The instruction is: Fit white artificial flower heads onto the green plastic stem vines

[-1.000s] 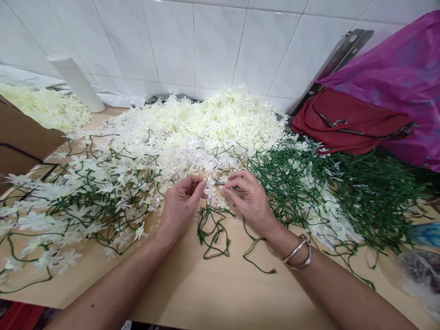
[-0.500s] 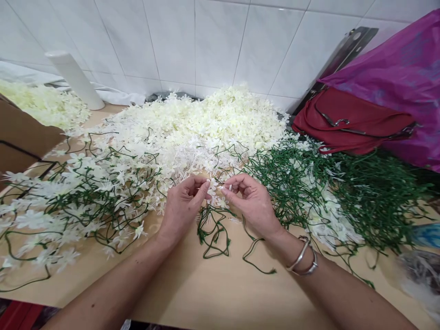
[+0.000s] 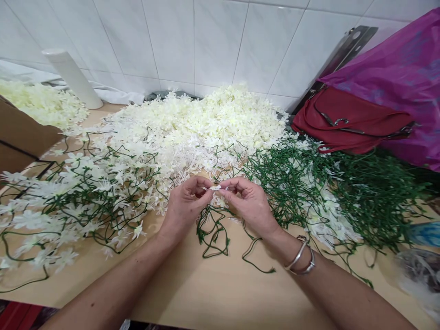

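Note:
A small white artificial flower (image 3: 215,187) is pinched between the fingertips of my left hand (image 3: 187,201) and my right hand (image 3: 249,201), which almost meet over the table. Both hands are closed on it, and the fingers hide part of it. Just below them lie several loose green stems (image 3: 213,233), with one more stem (image 3: 256,256) under my right wrist. Behind my fingers rises a heap of cream-white flowers (image 3: 220,119). To the left spreads a pile of white flowers on green stems (image 3: 103,192); bare green stems (image 3: 282,183) are bunched on the right.
A cardboard box (image 3: 27,133) stands at the left edge, near a white roll (image 3: 72,78). At the right are a red handbag (image 3: 354,119), a purple plastic bag (image 3: 405,82) and a clear bag (image 3: 419,275). A tiled wall (image 3: 220,46) closes off the back.
My hands have come closer together, the right moving slightly left. The flower, facing me before, is now seen edge-on between both sets of fingertips.

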Tool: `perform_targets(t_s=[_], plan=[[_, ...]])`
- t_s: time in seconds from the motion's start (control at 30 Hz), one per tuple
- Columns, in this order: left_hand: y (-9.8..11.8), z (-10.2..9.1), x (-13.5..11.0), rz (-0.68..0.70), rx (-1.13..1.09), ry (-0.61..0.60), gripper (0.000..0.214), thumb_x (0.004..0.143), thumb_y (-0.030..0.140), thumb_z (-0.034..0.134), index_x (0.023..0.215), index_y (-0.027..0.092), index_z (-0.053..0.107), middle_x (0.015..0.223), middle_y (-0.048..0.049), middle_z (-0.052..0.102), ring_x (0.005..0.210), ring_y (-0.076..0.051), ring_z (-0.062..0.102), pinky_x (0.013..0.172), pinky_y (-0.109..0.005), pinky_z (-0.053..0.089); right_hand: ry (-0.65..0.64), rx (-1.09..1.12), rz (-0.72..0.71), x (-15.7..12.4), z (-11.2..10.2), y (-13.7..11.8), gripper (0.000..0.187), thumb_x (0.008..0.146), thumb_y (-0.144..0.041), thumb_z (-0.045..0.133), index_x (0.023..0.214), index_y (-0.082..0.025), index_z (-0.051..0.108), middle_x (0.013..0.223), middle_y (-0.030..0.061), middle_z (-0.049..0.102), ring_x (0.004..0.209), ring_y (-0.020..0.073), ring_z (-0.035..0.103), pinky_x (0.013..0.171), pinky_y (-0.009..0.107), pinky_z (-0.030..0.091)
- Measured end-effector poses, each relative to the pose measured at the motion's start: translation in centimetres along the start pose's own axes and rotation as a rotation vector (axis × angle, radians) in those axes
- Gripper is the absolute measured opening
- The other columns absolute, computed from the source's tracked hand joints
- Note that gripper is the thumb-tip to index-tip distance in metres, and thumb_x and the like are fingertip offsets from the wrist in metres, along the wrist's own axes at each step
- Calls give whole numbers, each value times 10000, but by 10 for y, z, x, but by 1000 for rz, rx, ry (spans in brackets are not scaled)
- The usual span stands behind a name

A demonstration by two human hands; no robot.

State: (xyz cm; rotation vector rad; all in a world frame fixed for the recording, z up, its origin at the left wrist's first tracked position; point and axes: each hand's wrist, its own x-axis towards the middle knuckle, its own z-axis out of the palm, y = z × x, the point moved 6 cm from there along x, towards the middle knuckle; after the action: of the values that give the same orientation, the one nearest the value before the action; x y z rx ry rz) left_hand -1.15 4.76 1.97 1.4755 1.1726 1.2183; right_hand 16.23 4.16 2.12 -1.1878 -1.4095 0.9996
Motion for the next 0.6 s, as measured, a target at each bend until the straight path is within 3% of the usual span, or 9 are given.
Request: perform_targets(t_s=[0.1, 0.23, 0.37, 0.53, 0.6], plan=[[-1, -4, 2, -8, 6, 42, 157, 875, 344, 754, 929, 202, 716, 746, 8, 699, 649, -127, 648, 574, -214, 472, 15, 83, 12, 2, -2, 2, 139, 901, -331, 749, 983, -222, 780, 950, 47, 796, 867, 193, 735, 779, 336, 589], [-2, -11, 3, 0, 31, 105, 195, 903, 396, 729, 951, 208, 714, 776, -8, 714, 719, -156, 686, 607, -229, 496, 79, 137, -47, 8, -11, 1, 224, 927, -306, 740, 1141, -240, 722, 1020, 49, 823, 1018, 205, 766, 990, 408, 591], [2, -13, 2, 34, 102, 139, 173, 913, 379, 705, 940, 210, 722, 750, 6, 690, 648, -135, 627, 570, -227, 468, 179, 126, -143, 9, -21, -6, 350, 853, -265, 813, 1179, -252, 689, 1001, 28, 779, 924, 177, 740, 916, 361, 613], [16, -10, -1, 183, 269, 130, 86, 888, 287, 719, 841, 216, 706, 722, 20, 674, 591, -112, 567, 584, -227, 462, 188, 40, -166, 2, -18, -18, 219, 841, -207, 806, 1042, -250, 730, 894, 11, 741, 851, 171, 694, 846, 343, 601], [14, -9, -1, 153, 224, 111, 140, 917, 342, 716, 861, 214, 711, 741, 15, 691, 616, -119, 616, 586, -228, 471, 172, 33, -160, -1, -15, -22, 205, 841, -192, 800, 1026, -249, 733, 879, 7, 745, 831, 166, 691, 814, 333, 602]])
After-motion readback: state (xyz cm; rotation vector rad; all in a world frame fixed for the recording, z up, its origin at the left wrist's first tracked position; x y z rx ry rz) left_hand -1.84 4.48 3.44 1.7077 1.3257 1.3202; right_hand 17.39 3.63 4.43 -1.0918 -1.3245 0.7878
